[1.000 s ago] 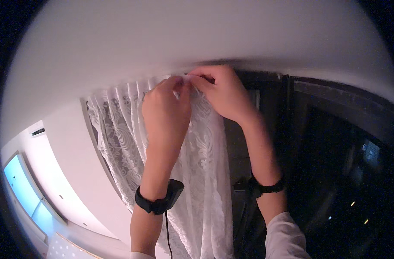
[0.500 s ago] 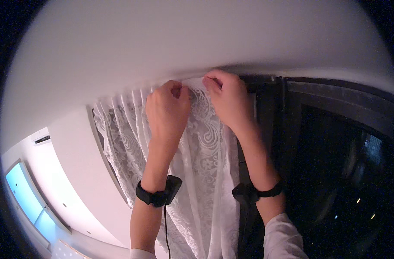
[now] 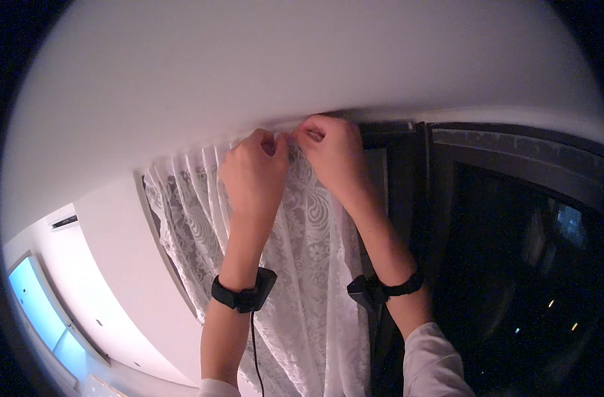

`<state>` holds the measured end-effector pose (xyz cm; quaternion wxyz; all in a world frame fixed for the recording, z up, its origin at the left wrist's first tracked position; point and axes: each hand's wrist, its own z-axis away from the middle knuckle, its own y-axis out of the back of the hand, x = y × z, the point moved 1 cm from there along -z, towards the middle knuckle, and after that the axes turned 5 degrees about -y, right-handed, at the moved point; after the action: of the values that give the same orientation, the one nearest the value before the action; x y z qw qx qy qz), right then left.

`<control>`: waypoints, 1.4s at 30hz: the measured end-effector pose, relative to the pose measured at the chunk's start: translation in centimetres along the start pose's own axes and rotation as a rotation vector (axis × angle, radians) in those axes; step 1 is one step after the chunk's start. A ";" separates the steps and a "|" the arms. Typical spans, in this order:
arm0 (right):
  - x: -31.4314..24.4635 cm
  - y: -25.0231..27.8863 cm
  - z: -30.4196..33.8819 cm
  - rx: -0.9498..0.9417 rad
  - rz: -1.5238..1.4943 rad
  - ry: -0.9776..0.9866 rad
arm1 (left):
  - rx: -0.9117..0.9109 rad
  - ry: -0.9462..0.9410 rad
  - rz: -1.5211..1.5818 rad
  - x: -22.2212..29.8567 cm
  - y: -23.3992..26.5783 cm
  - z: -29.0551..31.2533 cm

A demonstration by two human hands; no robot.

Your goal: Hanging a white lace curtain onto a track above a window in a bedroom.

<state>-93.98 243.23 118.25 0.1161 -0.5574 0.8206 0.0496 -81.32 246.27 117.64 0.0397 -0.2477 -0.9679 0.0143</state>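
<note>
1. A sheer white lace curtain with a floral, scrolled pattern (image 3: 315,228) hangs down the centre of the frame, its pleated top edge running just below the smooth pale ceiling (image 3: 282,59).
2. The left hand (image 3: 255,177) is at upper centre, its fingers curled together and clamped on the curtain's top edge.
3. The right hand (image 3: 335,157) is just beside it, to the right – thumb and fingers pinched on the same edge, the tips of both hands nearly meeting.
4. Each wrist wears a black strap with a boxy black module; a thin black cable (image 3: 255,347) drops from the left one toward the bottom edge.
5. A dark-framed window (image 3: 513,258) fills the right side – small lights show in its lower part.
6. A bright blue rectangular panel (image 3: 34,298) stands at lower left.
</note>
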 end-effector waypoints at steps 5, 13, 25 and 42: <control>0.1 0.9 0.4 -0.063 -0.023 -0.013 | 0.008 -0.021 -0.050 0.6 -0.3 -0.1; 1.6 4.6 2.5 -0.147 0.103 -0.102 | 0.022 0.024 0.028 0.2 -0.5 -0.1; 2.2 2.8 0.7 -0.066 -0.077 -0.064 | 0.047 0.028 0.232 2.7 1.5 1.7; 1.7 1.3 0.3 0.161 0.110 0.094 | -0.010 -0.117 0.144 2.2 -2.1 0.9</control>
<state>-95.71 242.22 117.43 0.1190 -0.5023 0.8557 -0.0366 -84.30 245.51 116.97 -0.0194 -0.3154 -0.9484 0.0267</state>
